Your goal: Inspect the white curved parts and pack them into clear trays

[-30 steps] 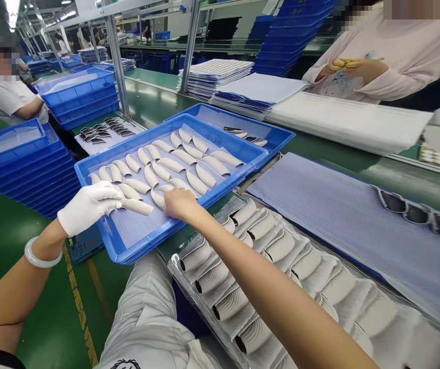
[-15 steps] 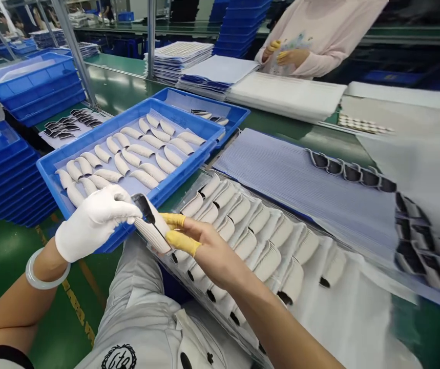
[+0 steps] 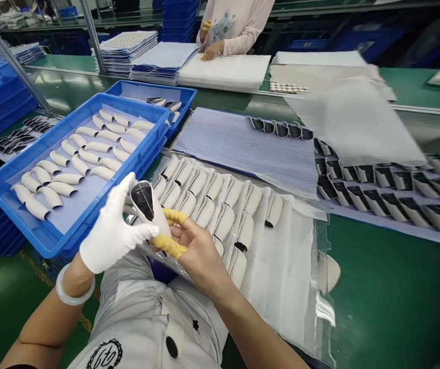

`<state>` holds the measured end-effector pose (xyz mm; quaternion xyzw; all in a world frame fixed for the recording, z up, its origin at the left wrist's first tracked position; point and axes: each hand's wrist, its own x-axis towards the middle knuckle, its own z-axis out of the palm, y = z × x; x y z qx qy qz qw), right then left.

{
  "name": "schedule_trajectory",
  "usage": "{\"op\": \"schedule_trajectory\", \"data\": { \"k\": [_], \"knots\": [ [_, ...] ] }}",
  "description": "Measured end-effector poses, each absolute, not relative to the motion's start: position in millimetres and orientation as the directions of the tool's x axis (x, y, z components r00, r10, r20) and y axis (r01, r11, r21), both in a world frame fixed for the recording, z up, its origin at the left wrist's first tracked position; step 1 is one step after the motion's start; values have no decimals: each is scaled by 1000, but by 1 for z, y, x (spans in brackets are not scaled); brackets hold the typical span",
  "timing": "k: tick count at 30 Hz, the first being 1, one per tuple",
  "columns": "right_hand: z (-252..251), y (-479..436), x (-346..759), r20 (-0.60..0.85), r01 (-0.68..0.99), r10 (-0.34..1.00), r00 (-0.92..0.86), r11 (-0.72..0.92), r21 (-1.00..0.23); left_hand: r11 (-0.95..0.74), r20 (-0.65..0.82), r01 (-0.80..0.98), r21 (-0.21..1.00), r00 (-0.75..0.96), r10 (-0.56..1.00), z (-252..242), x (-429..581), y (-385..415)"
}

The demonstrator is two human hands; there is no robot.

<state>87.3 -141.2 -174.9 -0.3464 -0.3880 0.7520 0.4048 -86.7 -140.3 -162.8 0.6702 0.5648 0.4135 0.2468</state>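
Holding a pale ribbed curved piece (image 3: 143,201) with a black inner face up at mid-scene, just right of the near corner of a blue tray (image 3: 46,250): white-gloved left hand (image 3: 112,236) closed against one side, right hand (image 3: 196,253) gripping the lower end between yellow-cotted fingertips (image 3: 169,246).

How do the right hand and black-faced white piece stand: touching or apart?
Touching: in the head view, the yellow finger cot of the right hand presses the piece.

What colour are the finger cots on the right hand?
Yellow finger cots, best seen in the head view.
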Motion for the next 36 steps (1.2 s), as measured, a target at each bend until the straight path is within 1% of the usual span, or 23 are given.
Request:
{"op": "schedule_trajectory", "data": {
  "k": [1, 2, 6, 8, 11, 14, 17, 19, 22, 25, 27, 29, 33, 36],
  "knots": [
    [-175, -144, 88, -198, -339, 892, -405, -348, -874, -195, 215, 510, 838, 21, 976, -166, -80, -139],
    [-175, -147, 89, -196, -337, 902, -384, -335, -880, -166, 187, 473, 865, 4, 982, -169, -73, -137],
    [-177, -156, 91, -228, -373, 911, -344, -356, -857, -164, 218, 319, 933, -142, 966, -170, -54, -127],
    [-178, -159, 92, -233, -407, 908, -349, -371, -835, -190, 240, 277, 942, -159, 958, -168, -50, -124],
    [-179, -162, 92, -241, -446, 905, -351, -388, -807, -235, 279, 272, 933, -135, 951, -169, -47, -121],
    [-180, -164, 92, -258, -462, 904, -341, -400, -791, -269, 314, 304, 914, -110, 943, -172, -48, -122],
    [-183, -163, 95, -230, -508, 908, -349, -390, -768, -323, 371, 352, 879, -77, 925, -175, -50, -122],
    [-185, -161, 98, -190, -548, 889, -417, -413, -728, -363, 415, 359, 860, -76, 907, -176, -53, -121],
    [-192, -159, 101, -149, -588, 816, -559, -516, -622, -389, 440, 327, 861, -93, 893, -177, -59, -117],
    [-201, -160, 99, -185, -604, 754, -631, -627, -492, -393, 439, 331, 858, -74, 895, -176, -64, -111],
    [-206, -161, 96, -220, -597, 717, -661, -680, -425, -405, 447, 330, 853, -60, 893, -176, -65, -108],
    [-211, -162, 94, -226, -591, 696, -682, -706, -390, -395, 426, 281, 875, -60, 903, -177, -65, -105],
    [-216, -164, 91, -200, -602, 691, -695, -711, -363, -313, 322, 104, 944, -86, 943, -185, -62, -101],
    [-219, -166, 90, -202, -603, 681, -704, -723, -337, -286, 286, 19, 958, -107, 952, -189, -61, -99]
  ]
}}
